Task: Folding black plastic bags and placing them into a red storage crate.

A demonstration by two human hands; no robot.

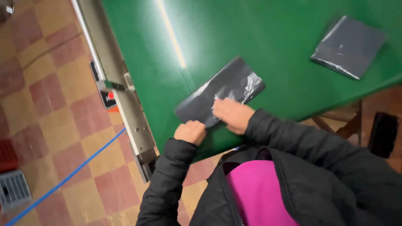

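A dark grey plastic bag (222,90) lies flat on the green table (234,37), close to its near edge. My left hand (190,132) is closed in a fist at the bag's near corner, gripping its edge. My right hand (232,115) lies on top of the bag beside it, fingers curled into the crinkled plastic. Both arms wear black jacket sleeves. Whatever is inside the bag is hidden.
A flat stack of grey plastic bags (349,46) lies at the table's far right. A metal rail (125,100) with a red button (109,96) runs along the table's left side. On the tiled floor are a blue line (67,178), a grey crate (12,190) and a wooden frame (345,121).
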